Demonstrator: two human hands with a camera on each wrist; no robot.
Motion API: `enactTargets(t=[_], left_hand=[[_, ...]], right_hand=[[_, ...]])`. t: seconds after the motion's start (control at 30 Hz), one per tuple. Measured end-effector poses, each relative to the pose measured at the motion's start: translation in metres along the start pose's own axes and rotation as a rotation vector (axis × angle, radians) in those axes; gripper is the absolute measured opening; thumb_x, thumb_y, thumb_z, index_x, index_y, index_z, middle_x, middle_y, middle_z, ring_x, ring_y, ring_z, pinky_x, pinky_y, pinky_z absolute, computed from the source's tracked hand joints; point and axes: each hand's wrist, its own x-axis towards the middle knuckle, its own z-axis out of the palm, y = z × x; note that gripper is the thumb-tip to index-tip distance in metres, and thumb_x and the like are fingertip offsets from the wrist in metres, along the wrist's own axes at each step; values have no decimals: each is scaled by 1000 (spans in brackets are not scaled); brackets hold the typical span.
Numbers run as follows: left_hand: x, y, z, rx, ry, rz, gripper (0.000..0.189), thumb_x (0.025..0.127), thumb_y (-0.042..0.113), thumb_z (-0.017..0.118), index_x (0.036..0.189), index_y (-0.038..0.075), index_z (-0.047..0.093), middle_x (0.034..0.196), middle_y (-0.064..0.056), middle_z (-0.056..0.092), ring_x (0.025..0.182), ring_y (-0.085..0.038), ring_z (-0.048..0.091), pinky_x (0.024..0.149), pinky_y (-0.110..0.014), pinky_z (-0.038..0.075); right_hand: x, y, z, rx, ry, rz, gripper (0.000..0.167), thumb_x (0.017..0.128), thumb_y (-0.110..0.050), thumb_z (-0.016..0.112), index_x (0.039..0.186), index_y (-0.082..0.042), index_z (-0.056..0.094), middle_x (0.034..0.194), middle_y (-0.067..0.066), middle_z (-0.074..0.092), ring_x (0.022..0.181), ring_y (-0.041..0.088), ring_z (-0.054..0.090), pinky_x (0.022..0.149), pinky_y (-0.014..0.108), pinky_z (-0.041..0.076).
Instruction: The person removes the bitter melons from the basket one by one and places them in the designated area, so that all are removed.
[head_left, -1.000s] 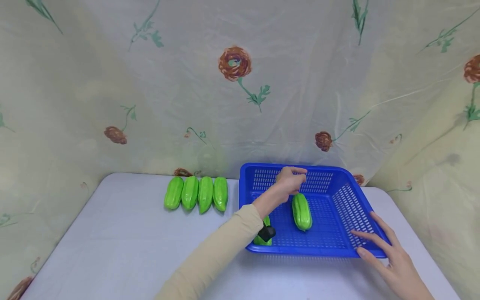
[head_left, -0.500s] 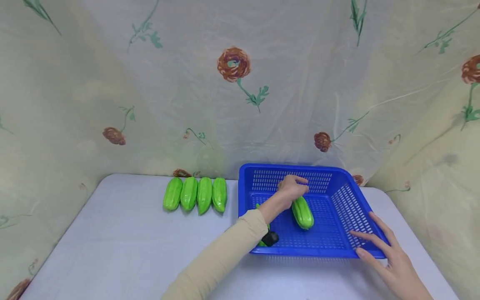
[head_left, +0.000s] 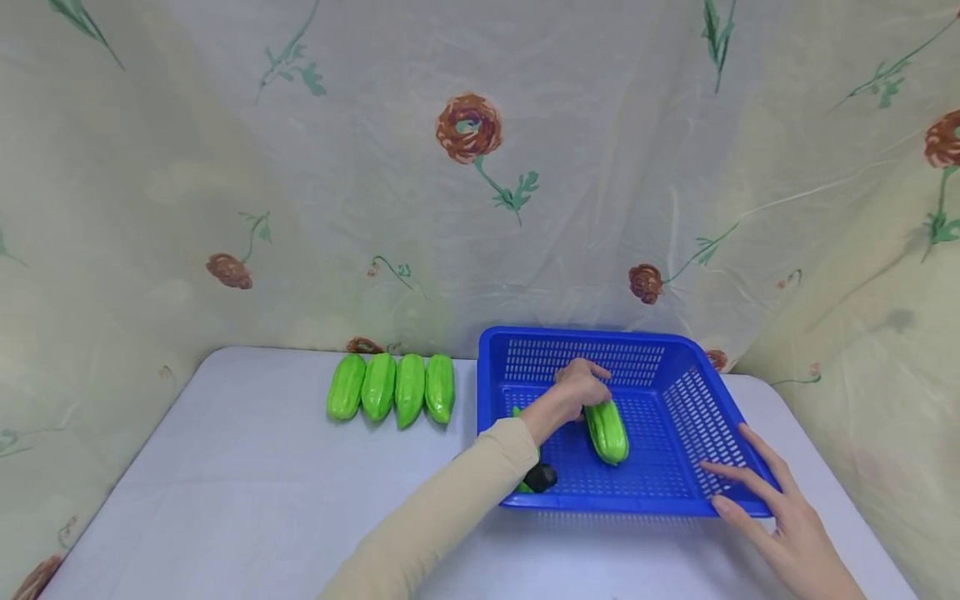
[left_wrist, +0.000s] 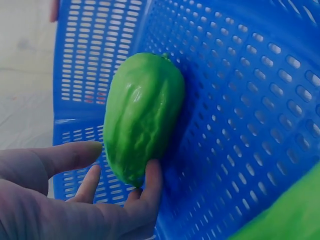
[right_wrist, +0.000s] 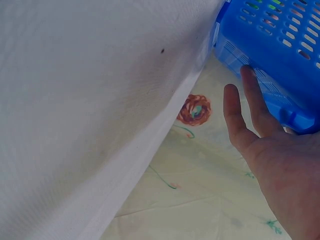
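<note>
In the head view my left hand (head_left: pixel 581 387) reaches into the blue plastic basket (head_left: pixel 600 503), over the far end of a ribbed green papaya (head_left: pixel 607 437). The left wrist view shows this papaya (left_wrist: pixel 142 110) lying on the slotted basket, its narrow end between the thumb and a curled finger (left_wrist: pixel 153 175) of that hand. A second papaya (left_wrist: pixel 285 212) is at the lower right there; my sleeve hides most of it in the head view. My right hand (head_left: pixel 798 529) rests at the basket's near right corner, fingers spread, with two straight fingers (right_wrist: pixel 256 95) along the basket's outside.
On the white table (head_left: pixel 262 483), left of the basket, several green papayas (head_left: pixel 393 390) lie side by side near the back edge. A black device (head_left: pixel 540 477) sticks out under my left sleeve (head_left: pixel 450 500). A flowered cloth (head_left: pixel 375 183) hangs behind the table.
My left hand has moved slightly down over the papaya's far end. The papaya has turned a little, its near end shifting right. The right hand and basket stay about where they were.
</note>
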Motion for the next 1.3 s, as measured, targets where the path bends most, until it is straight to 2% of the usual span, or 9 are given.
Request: enactTargets(t=[0.07,0.13,0.2,0.3,0.37,0.43,0.7,0.93,1.3], left_hand=[[1,-1,1,25,-1,3,42,87,-13,71,120,9,82,142,-23,55,119,-29,55,94,-55,65],[2,-2,1,50,-9,6,38,89,-10,74,121,9,81,143,-22,55,121,-29,55,94,-54,65],[2,-3,1,68,-18,8,35,90,-6,76,122,9,81,144,-21,56,122,-29,56,95,-53,65],[3,-4,2,84,-29,8,34,92,-4,78,123,8,80,143,-21,56,122,-29,58,96,-52,65],[3,-4,3,76,-32,6,33,92,-4,78,124,7,79,144,-22,56,123,-30,59,96,-52,65],[4,-4,4,68,-34,0,32,93,-5,77,123,6,79,144,-23,55,122,-32,61,96,-52,65],[4,-4,4,-3,-49,-11,27,92,-7,77,118,-1,77,140,-25,52,113,-35,67,96,-53,65],[3,-2,3,-61,-53,-11,18,91,-8,78,109,-3,75,132,-26,56,107,-36,70,95,-53,66],[-3,2,-10,-77,-124,22,33,95,-4,77,128,-2,75,125,-21,73,107,-36,78,97,-51,66]], right_hand=[[0,0,0,-1,1,-3,38,105,-19,70,143,-24,69,183,-5,13,160,-15,2,123,83,15],[1,-1,0,-5,11,-20,38,104,-18,71,142,-23,70,183,-3,14,160,-15,3,132,67,12],[1,-1,1,-4,15,-30,39,104,-17,71,142,-24,70,183,-3,15,160,-14,4,136,55,9],[1,-1,2,-2,22,-42,39,103,-16,71,142,-23,70,182,-2,16,160,-14,5,135,49,9],[1,-1,1,4,16,-35,39,104,-17,71,142,-24,70,182,-4,15,160,-14,4,131,65,11],[1,-1,1,8,13,-32,39,104,-16,71,142,-23,70,182,-4,15,160,-14,4,127,74,13],[1,1,0,-11,-5,-4,39,105,-20,71,143,-25,69,183,-6,12,160,-14,1,120,86,16],[1,2,0,-9,-19,18,39,105,-22,70,144,-25,68,183,-6,10,162,-11,-1,117,90,17],[0,4,1,-5,2,-10,39,104,-19,71,143,-23,69,183,-6,13,160,-14,2,124,81,14]])
